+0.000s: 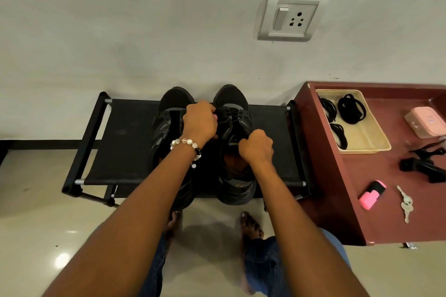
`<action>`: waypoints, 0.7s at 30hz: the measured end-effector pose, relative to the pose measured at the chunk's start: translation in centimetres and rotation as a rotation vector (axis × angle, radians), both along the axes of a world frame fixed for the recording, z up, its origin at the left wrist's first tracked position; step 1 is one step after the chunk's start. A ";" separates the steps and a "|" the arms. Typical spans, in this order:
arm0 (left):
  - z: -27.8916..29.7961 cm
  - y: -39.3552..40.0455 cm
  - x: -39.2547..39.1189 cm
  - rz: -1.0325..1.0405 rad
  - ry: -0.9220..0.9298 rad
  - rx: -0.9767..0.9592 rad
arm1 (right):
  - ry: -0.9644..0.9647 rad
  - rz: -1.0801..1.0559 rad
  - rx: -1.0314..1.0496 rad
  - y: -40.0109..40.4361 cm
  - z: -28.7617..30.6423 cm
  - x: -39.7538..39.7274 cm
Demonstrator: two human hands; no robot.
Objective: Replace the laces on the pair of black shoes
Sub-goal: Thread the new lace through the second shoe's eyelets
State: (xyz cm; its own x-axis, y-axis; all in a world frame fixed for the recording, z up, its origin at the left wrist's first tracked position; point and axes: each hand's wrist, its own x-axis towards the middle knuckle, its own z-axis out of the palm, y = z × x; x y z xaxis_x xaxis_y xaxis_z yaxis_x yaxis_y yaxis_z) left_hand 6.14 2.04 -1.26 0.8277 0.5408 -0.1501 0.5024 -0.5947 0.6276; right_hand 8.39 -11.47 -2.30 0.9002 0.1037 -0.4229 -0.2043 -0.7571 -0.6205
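Two black shoes stand side by side on a low black fabric rack [125, 142], toes toward the wall. My left hand [199, 121], with a bead bracelet on its wrist, hangs with curled fingers between the left shoe [166, 123] and the right shoe [235, 103], at the right shoe's laces [232, 114]. My right hand [256, 146] is curled over the right shoe's tongue, near its opening. Whether either hand pinches a lace is hidden by the fingers. Several coiled black laces [350, 106] lie in a beige tray [371, 137].
A maroon table [386, 200] stands to the right of the rack with the tray, a pink case [426, 122], a black clamp-like object [422, 166], a pink highlighter [372, 194] and keys [405, 202]. A wall socket [292, 17] is above. My bare feet stand on the tiled floor.
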 end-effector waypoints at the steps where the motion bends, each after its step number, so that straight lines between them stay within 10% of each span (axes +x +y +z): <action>1: -0.2 -0.2 0.2 -0.025 0.030 0.060 | 0.001 0.002 -0.006 0.0 0.0 0.0; 10: 0.2 0.1 0.4 -0.034 0.020 0.134 | 0.032 0.037 0.022 -0.3 0.1 0.4; 16: 2.5 0.8 0.3 0.074 -0.107 -0.397 | 0.141 0.098 0.278 -1.5 1.4 2.3; 21: 6.4 0.9 -0.3 0.223 -0.334 -0.832 | -0.167 0.082 0.518 -1.5 2.8 3.1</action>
State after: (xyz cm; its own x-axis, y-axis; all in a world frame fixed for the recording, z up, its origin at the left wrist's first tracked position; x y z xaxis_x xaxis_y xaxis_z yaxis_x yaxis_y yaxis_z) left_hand 5.84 2.97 5.12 0.7876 0.5179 -0.3338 0.2669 0.2016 0.9424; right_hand 11.52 -12.93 0.53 0.9309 0.3332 -0.1498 -0.0239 -0.3534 -0.9352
